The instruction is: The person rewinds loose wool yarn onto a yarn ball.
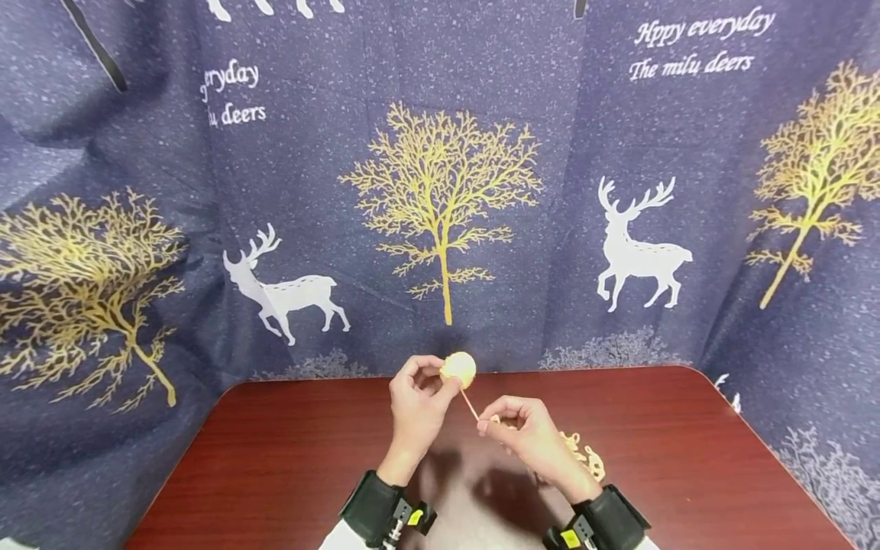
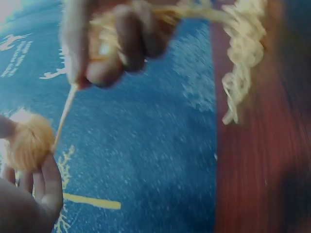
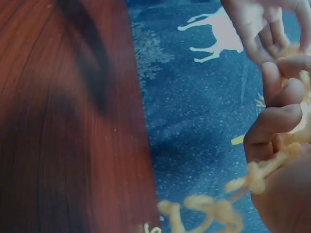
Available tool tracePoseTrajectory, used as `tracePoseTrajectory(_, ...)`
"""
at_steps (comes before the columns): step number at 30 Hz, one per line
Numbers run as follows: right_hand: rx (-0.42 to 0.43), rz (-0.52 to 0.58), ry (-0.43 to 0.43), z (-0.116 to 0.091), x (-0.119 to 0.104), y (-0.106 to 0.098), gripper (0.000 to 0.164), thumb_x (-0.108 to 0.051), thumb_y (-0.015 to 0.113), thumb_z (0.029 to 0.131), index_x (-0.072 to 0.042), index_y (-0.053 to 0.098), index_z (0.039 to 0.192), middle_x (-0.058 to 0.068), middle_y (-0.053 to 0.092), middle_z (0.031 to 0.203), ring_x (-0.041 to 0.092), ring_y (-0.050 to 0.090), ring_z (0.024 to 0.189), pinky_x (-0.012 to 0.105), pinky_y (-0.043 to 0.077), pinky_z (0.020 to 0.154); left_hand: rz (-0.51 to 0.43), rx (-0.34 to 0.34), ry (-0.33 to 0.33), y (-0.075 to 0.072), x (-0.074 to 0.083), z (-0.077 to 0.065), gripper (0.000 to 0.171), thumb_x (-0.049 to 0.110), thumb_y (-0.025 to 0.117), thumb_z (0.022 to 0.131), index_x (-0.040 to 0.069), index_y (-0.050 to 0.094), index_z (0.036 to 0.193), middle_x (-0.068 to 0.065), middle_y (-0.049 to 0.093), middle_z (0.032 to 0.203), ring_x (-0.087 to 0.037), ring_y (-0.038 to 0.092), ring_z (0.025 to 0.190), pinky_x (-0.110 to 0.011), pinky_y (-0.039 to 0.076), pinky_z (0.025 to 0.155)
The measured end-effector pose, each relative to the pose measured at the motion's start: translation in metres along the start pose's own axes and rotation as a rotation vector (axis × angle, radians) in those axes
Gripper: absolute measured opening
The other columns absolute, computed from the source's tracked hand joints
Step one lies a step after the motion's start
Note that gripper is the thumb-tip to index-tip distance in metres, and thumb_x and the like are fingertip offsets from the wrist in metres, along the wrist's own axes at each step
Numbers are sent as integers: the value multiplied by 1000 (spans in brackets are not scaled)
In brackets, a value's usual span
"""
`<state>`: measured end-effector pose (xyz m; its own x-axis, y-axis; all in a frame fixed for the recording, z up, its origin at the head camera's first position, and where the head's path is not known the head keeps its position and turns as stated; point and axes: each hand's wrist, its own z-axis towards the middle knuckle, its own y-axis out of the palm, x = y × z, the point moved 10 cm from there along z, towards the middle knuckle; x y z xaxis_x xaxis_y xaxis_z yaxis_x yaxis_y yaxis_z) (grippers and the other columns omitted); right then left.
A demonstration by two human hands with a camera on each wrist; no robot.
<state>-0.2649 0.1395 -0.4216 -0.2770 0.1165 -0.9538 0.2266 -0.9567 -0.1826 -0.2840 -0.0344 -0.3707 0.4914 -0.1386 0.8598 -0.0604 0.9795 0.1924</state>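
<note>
A pale yellow ball of yarn [image 1: 458,369] is held up in the fingers of my left hand [image 1: 418,401], thumb in front and fingers behind. From it a taut strand [image 1: 470,405] runs down to my right hand [image 1: 525,435], whose thumb and forefinger pinch it. In the left wrist view the ball [image 2: 30,141] shows wound strands. Loose, kinked yarn [image 1: 584,456] trails from the right palm; the left wrist view shows this tangled length [image 2: 243,48] hanging in loops. Part of the yarn is hidden inside the right fist.
Both hands are above a reddish-brown table [image 1: 289,435] with rounded far corners. Behind it hangs a dark blue cloth [image 1: 440,46] printed with trees and white deer. Black bands [image 1: 376,508] with small cameras sit on both wrists.
</note>
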Motion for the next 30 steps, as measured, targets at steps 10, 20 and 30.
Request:
tracePoseTrajectory(10,20,-148,-94,-3,-27,-13,6,-6,78,85,-8,75,90,1,70,76,4,54,58,22,46,48,567,-217,237,13,-16,-14,33,6,84,64,8,62,88,0,60,86,-18,60,79,-31,55,65)
tracePoseTrajectory(20,-46,-23,-120,17,-37,-32,5,-3,72,90,-1,72,94,6,72,81,8,57,60,21,45,47,385,-525,67,32,-28,-32,31,0,82,69,8,61,90,-1,64,88,-14,65,78,-37,62,70)
tracePoseTrajectory(30,-136,109,-68,28,-19,-23,8,-5,71,92,1,71,98,1,66,76,4,49,54,19,42,43,-242,-708,-86,46,0,-41,30,-12,70,77,-17,54,101,-10,65,100,-12,67,93,-29,59,84)
